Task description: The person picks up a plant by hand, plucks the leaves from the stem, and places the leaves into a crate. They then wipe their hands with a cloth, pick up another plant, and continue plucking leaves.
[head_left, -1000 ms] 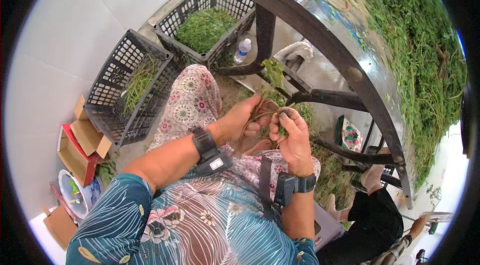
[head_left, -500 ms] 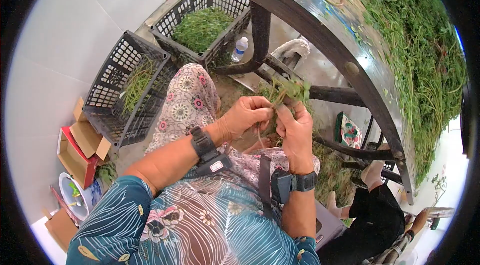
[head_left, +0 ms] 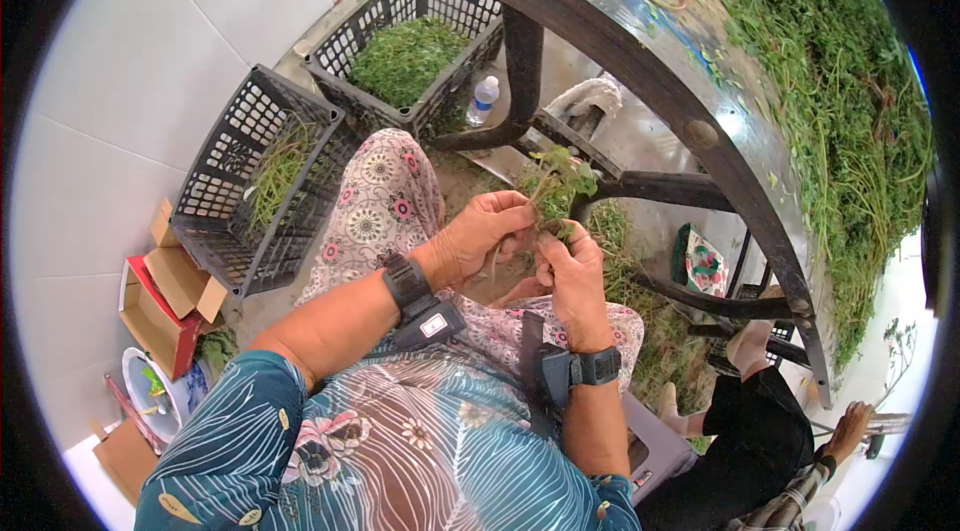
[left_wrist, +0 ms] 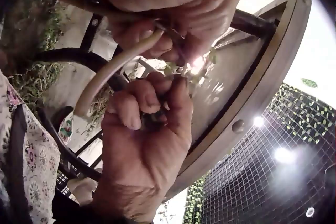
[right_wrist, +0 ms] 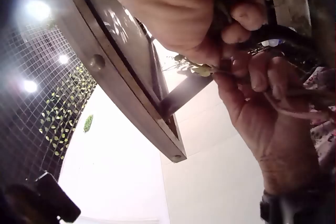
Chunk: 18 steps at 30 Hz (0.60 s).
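Note:
Low over the lap, my left hand (head_left: 483, 237) grips a few thin plant stems between curled fingers and thumb. Their leafy tops (head_left: 568, 174) stick up past the fingertips toward the table. One thick pale stem (left_wrist: 118, 66) hangs out below that hand in the left wrist view. Right beside it, my right hand (head_left: 577, 276) pinches a leafy sprig at the stems, thumb against curled fingers. Both hands' fingertips meet closely in the right wrist view, where some small leaves (right_wrist: 201, 70) poke out between them. Part of what the right palm holds is hidden.
A round table (head_left: 640, 41) heaped with greens (head_left: 840, 121) curves along the right. Two black crates, one with leafy greens (head_left: 408, 59) and one with stems (head_left: 283, 174), stand left. A water bottle (head_left: 483, 101) stands near a table leg. Another person's leg (head_left: 740, 431) is at lower right.
One second ago the stems lay lower between the hands. The leafy tops swung right, then back left a little. Both hands have come close together, fingertips near each other.

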Tool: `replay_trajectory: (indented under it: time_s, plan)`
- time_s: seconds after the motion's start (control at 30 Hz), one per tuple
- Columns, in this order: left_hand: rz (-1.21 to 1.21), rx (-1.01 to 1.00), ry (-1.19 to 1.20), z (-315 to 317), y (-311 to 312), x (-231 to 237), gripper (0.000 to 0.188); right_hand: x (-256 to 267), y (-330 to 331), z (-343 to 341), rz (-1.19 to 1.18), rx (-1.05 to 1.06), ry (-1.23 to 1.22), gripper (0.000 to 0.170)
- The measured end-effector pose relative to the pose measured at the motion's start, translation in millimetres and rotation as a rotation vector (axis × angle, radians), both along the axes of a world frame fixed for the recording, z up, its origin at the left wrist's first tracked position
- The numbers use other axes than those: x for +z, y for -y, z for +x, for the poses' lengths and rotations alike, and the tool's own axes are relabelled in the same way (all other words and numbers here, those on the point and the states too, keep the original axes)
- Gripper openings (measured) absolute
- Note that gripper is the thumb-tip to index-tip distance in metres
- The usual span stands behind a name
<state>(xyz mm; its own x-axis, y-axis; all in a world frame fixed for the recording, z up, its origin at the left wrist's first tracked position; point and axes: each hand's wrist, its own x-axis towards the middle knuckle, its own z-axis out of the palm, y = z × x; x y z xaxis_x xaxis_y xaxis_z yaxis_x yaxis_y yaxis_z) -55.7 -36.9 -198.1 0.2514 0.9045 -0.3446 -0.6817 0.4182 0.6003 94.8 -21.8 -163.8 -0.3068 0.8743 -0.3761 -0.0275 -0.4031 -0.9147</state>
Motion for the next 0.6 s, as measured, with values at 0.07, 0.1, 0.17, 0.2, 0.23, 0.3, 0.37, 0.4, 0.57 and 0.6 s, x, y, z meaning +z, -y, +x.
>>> replay_trajectory:
  time_s: [0.07, 0.1, 0.17, 0.2, 0.23, 0.3, 0.37, 0.4, 0.57, 0.6]
  plan:
    - [0.0, -0.002, -0.032, 0.7, -0.9, 0.8, 0.01, 1.8, 0.1, -0.5, 0.019, -0.043, 0.018, 0.018]
    - [-0.003, 0.005, -0.042, 1.6, -1.3, 0.2, 0.01, 4.8, -0.5, 0.4, 0.025, -0.081, 0.02, 0.018]
    - [0.013, 0.01, -0.066, 2.6, -1.9, -2.1, 0.01, 8.7, -2.4, 2.7, 0.054, -0.131, 0.02, 0.02]
    - [0.031, 0.008, -0.082, 3.2, -2.3, -4.0, 0.01, 9.9, -4.3, 3.8, 0.077, -0.144, 0.017, 0.02]
    - [0.049, 0.005, -0.096, 3.9, -2.1, -5.8, 0.01, 10.8, -5.3, 5.6, 0.1, -0.158, 0.015, 0.021]
    - [0.067, 0.002, -0.107, 5.7, -2.6, -8.8, 0.01, 6.2, -7.4, 12.0, 0.205, -0.026, 0.187, 0.02]
    - [0.085, 0.0, -0.128, 6.8, -3.1, -11.3, 0.01, 0.3, -9.9, 13.5, 0.355, 0.13, 0.427, 0.02]
    - [0.093, 0.001, -0.143, 6.8, -3.3, -12.3, 0.01, 1.4, -8.2, 12.9, 0.384, 0.17, 0.51, 0.022]
    - [0.113, -0.017, -0.188, 8.4, -3.8, -20.2, 0.011, 11.6, -0.4, 2.6, 0.438, 0.145, 0.628, 0.021]
    - [0.116, -0.023, -0.196, 9.6, -4.3, -21.6, 0.011, 5.3, -1.9, 4.0, 0.494, 0.133, 0.678, 0.02]
